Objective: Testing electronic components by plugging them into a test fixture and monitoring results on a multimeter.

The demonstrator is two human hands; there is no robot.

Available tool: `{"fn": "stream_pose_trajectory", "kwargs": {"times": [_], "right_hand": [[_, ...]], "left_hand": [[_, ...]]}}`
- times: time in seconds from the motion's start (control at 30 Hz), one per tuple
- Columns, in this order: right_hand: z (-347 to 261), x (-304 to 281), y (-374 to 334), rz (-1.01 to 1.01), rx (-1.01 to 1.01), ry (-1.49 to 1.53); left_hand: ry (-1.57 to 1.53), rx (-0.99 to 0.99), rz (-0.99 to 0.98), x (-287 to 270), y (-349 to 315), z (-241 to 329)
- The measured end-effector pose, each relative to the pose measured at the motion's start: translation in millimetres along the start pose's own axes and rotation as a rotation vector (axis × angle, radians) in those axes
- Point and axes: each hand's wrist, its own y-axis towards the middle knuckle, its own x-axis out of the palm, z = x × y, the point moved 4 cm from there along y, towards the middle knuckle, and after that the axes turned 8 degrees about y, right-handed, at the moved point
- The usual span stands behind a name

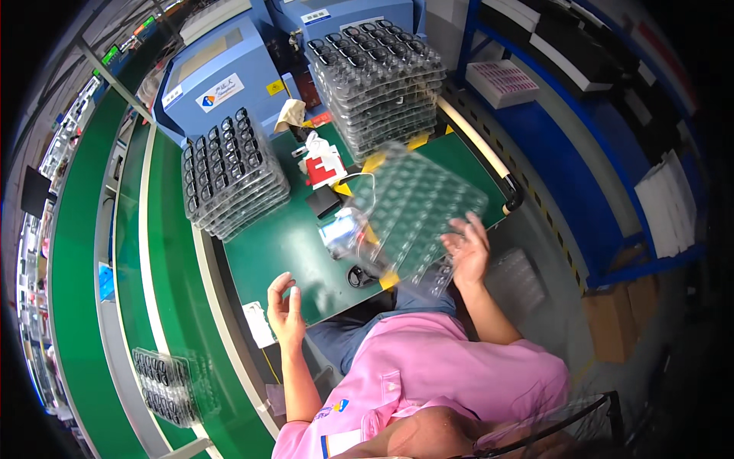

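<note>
A clear plastic tray with rows of moulded pockets (428,203) is tilted over the right part of the green table (267,256), blurred by motion. My right hand (468,249) is at its near right edge, fingers spread; it is unclear whether they touch it. My left hand (287,310) hovers at the table's front edge, fingers apart and holding nothing. Between my hands lies a black, round, watch-like piece (359,277). Just beyond it, a small device with a bright screen (342,232) is partly blurred beside the tray.
Trays of black watch-like pieces are stacked at left (229,180) and taller at back right (375,84). Blue machines (222,76) stand behind. A dark box (323,200) and red-white item (323,162) lie mid-table. Blue shelving (550,168) is right, a green conveyor (172,252) left.
</note>
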Motion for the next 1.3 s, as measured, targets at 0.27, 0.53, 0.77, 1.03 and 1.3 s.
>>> {"fn": "stream_pose_trajectory", "kwargs": {"times": [0.27, 0.53, 0.77, 1.03, 1.3], "right_hand": [[-5.7, -58.2, 19.8, 0.259, -0.162, 0.12], [9.0, -88.8, 51.4, 0.128, 0.026, -0.222], [-21.0, -100.2, 63.1, 0.079, -0.034, -0.904], [-15.0, -62.5, 39.8, -0.172, -0.284, -0.988], [2.4, -27.6, 32.3, -0.345, -0.384, -0.926]], "left_hand": [[-0.064, -0.177, 0.063, -14.2, -6.2, -39.3], [-0.019, -0.231, 0.071, -30.0, 7.4, -45.5], [-0.187, -0.236, 0.289, -51.7, 105.9, -34.4], [-0.599, -0.408, 0.522, -46.3, 229.4, -41.7], [-0.625, -0.574, 0.874, -46.0, 255.7, -31.4]]}}
